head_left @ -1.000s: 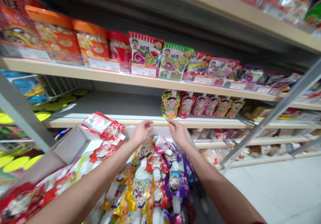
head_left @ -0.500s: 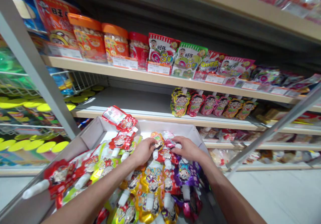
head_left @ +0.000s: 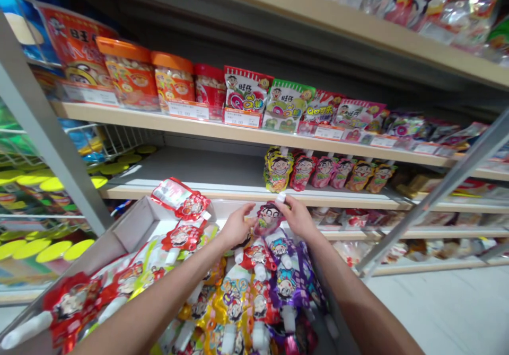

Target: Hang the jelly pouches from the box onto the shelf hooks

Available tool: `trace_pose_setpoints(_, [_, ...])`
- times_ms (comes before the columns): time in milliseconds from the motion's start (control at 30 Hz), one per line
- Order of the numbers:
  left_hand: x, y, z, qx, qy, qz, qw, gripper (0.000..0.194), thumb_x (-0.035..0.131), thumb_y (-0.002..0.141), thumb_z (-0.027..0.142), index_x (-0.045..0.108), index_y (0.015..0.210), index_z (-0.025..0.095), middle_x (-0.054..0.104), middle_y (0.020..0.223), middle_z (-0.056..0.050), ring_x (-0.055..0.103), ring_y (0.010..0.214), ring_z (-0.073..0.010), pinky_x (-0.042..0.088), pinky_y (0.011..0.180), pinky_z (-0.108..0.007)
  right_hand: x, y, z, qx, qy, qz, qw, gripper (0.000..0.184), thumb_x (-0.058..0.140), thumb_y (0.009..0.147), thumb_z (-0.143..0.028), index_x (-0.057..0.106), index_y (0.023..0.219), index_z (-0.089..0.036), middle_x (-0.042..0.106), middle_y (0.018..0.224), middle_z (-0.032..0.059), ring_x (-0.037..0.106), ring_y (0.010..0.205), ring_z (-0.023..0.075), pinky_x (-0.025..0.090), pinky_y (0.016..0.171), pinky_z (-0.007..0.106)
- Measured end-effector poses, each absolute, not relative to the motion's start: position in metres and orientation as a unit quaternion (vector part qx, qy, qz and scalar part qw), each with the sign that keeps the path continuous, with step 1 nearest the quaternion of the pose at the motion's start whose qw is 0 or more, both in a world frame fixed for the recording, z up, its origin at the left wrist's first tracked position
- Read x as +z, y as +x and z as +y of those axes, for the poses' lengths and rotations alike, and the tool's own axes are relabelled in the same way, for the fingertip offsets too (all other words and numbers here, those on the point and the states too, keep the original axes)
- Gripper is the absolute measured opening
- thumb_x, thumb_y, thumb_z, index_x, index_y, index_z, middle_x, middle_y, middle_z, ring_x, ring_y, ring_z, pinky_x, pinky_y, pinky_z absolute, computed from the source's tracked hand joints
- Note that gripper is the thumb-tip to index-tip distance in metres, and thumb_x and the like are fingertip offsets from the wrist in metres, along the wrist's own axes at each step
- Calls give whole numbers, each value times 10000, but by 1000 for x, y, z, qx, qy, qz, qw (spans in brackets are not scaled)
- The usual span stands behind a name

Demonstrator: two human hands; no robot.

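My right hand [head_left: 298, 217] pinches the white cap of a pink spouted jelly pouch [head_left: 267, 217] with a cartoon face, lifted above the other pouches and tilted cap upward. At the pouch's left edge is my left hand [head_left: 237, 227], finger and thumb apart; whether they touch it is hard to tell. Beneath the hands, a grey-white box [head_left: 149, 217] holds many spouted pouches: a red pouch [head_left: 258, 254], a purple pouch [head_left: 287, 286] and a gold pouch [head_left: 233, 296] among them. Another red pouch [head_left: 183, 198] lies over the box's back left edge.
Behind the box, a row of upright pouches [head_left: 304, 172] stands on a shelf [head_left: 199, 167]. Candy bags [head_left: 248, 92] and orange-lidded jars [head_left: 131, 74] fill the shelf above. Metal posts [head_left: 51, 116] rise at the left and right. Yellow-lidded tubs [head_left: 51, 254] stand at far left.
My right hand has raised the pink pouch by its cap from the pile. My left hand has moved off the orange pouch towards the pink one. The view has shifted slightly.
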State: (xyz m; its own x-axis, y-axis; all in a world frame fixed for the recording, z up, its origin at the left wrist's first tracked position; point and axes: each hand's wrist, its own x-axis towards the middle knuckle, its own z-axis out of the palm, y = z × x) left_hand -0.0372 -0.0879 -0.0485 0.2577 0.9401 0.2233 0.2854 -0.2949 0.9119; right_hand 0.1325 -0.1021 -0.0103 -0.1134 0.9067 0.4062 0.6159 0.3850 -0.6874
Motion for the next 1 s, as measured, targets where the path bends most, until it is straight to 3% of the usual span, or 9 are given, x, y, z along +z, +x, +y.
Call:
trace_pose_setpoints(133, [-41, -20, -82, 441, 630, 347, 537, 267, 465, 672, 253, 577, 858, 99, 633, 842, -63, 559, 764, -171, 420, 720, -290, 5, 134, -89, 216, -517, -704, 437, 315, 406, 728, -395, 572, 788, -134, 590, 718, 13, 503, 654, 128, 379, 551, 207])
trace_pose_setpoints(300, [-53, -11, -86, 476, 557, 358, 579, 285, 484, 666, 337, 586, 785, 98, 644, 709, -39, 567, 657, -156, 436, 650, -278, 3, 140, -90, 273, -525, -662, 460, 291, 429, 706, -378, 568, 699, -123, 556, 623, 2, 476, 562, 102, 377, 489, 190])
trace_pose_setpoints(467, [-64, -9, -84, 495, 533, 393, 563, 318, 504, 639, 385, 582, 770, 106, 645, 712, -35, 575, 654, -156, 438, 644, -271, -24, 149, -106, 360, -546, -631, 418, 226, 386, 722, -317, 543, 714, -155, 529, 601, -10, 472, 513, 97, 385, 401, 180])
trace_pose_setpoints(733, [-64, -5, -84, 507, 558, 422, 503, 315, 465, 668, 371, 590, 794, 111, 640, 703, -24, 564, 660, -154, 427, 631, -253, -47, 149, -117, 314, -569, -647, 400, 186, 391, 723, -271, 530, 665, -162, 510, 578, -11, 450, 480, 89, 389, 392, 181])
trace_pose_setpoints(1000, [-37, 14, -81, 448, 677, 459, 361, 248, 432, 675, 317, 603, 697, 139, 629, 678, -21, 549, 626, -147, 404, 585, -237, -37, 171, -114, 308, -596, -581, 461, 190, 397, 695, -308, 490, 613, -164, 474, 549, -13, 459, 454, 102, 426, 374, 218])
